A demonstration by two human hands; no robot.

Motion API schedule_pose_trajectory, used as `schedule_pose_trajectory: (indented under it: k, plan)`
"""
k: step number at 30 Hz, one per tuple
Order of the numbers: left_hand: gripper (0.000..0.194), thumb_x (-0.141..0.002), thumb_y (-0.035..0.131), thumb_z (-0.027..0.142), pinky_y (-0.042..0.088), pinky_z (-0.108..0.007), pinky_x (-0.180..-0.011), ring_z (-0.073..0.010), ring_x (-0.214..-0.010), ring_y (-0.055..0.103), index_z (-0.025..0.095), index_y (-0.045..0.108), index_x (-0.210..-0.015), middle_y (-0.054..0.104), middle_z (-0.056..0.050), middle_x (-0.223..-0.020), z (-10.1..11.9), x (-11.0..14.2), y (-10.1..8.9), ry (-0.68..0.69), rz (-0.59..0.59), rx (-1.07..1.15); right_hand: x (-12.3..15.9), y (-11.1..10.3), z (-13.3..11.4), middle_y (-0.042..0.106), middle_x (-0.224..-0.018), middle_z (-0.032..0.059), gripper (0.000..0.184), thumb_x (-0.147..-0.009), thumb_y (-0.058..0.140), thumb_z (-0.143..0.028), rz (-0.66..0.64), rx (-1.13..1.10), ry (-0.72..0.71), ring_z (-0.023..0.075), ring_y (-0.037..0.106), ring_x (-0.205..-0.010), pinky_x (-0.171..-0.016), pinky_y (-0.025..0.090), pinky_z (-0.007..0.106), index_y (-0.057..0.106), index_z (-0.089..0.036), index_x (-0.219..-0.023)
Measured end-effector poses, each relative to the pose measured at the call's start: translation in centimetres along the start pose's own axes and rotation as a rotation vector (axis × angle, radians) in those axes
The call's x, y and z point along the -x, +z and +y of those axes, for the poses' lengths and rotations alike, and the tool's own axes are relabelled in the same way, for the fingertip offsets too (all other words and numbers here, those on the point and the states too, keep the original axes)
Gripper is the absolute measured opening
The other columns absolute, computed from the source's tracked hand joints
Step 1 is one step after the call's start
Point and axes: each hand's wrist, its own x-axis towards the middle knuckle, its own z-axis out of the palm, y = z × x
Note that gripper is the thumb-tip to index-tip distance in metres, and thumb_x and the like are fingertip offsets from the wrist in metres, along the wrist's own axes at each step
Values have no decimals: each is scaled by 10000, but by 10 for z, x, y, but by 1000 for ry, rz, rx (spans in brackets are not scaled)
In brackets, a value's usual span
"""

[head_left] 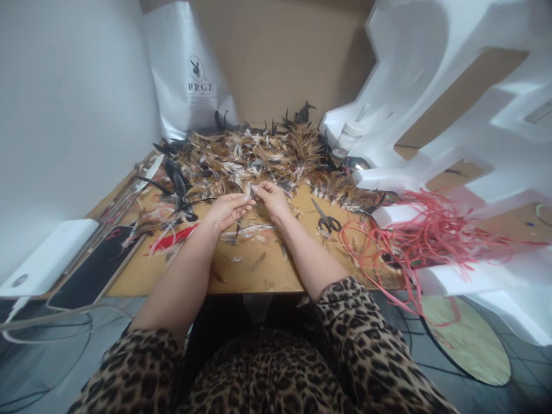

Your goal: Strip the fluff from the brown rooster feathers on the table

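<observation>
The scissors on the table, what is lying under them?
The scissors lie on the bare brown table, beside red strips. A few small feathers lie near the blades; whether any lies beneath is hidden.

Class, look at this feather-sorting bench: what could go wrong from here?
1. The scissors lie on the table close beside the right hand; a forearm might brush them.
2. Red cords trail over the table edge and could snag.
3. Loose feathers could scatter if bumped.

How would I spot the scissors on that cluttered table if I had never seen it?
Start at the brown wooden table heaped with brown and white feathers. Look just right of the person's right hand, before the tangle of red strings. The small black-handled metal scissors lie flat there, the only dark metal tool on bare wood.
</observation>
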Motion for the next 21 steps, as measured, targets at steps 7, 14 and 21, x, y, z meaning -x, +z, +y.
schedule_pose_trajectory:
  k: [7,14,21]
  plan:
    - [83,-719,641,94,450,-105,-457,-48,-516,586,57,658,-791,674,-78,-700,1,1,1,-43,-50,24,3,5,-2,473,-526,-71,307,-583,695,-409,10,-11,12,44,377,-496,-511,300,199,521,-159,-621]
    - [149,-651,707,157,441,-123,-461,-49,-501,570,79,655,-766,668,-53,-671,3,3,4,132,59,-66,-1,1,6,539,-549,-47,355,-567,713,-462,43,-91,190,49,434,-477,-450,279,183,588,-164,-714]
    - [156,-601,733,178,415,-158,-434,-68,-457,554,84,648,-691,670,-75,-647,3,3,14,268,189,-297,2,4,5,585,-543,-33,343,-495,766,-378,17,-108,271,58,478,-502,-492,340,189,626,-143,-702]
